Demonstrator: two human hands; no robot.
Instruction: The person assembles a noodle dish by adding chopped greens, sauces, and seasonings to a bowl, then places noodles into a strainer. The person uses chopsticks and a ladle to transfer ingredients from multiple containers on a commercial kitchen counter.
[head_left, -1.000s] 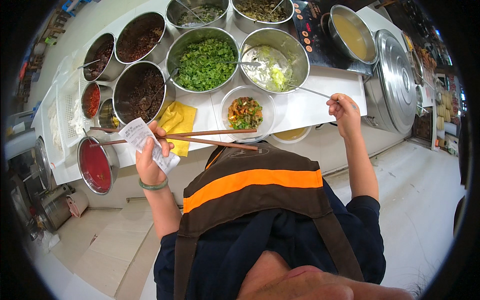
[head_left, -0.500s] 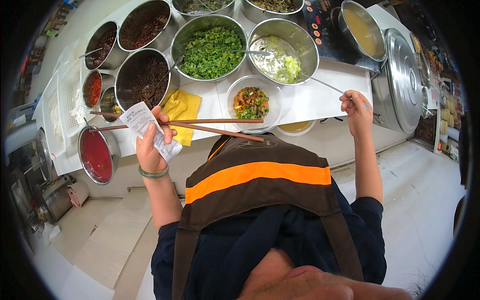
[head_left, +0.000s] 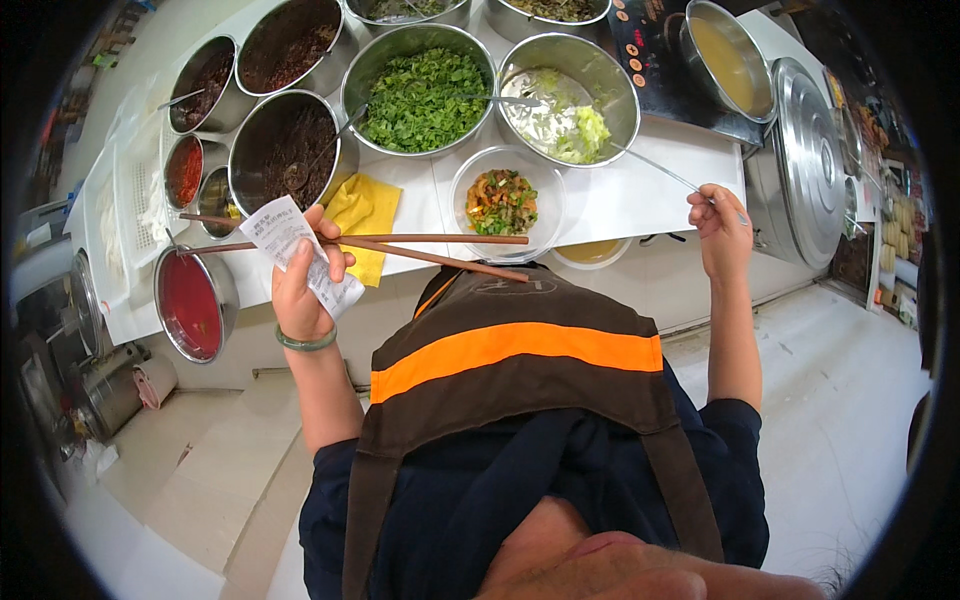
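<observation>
Closed around a pair of long brown chopsticks and a printed paper slip, my left hand is held off the table's front edge. My right hand grips the handle of a long metal spoon. The spoon's head reaches into a steel pot, among chopped pale green vegetable; the head itself is hidden there. Between my hands, at the table's edge, a clear round bowl holds a mix of orange, green and brown bits.
Left of that pot is a pot of chopped green herbs. Pots of dark seasoning and a bowl of red liquid stand farther left, near a yellow cloth. A black cooker and a large lidded pot are at right.
The chopped vegetable and the spoon have shifted slightly to the right in the pot. My right hand has moved a little right; my left hand keeps its hold.
</observation>
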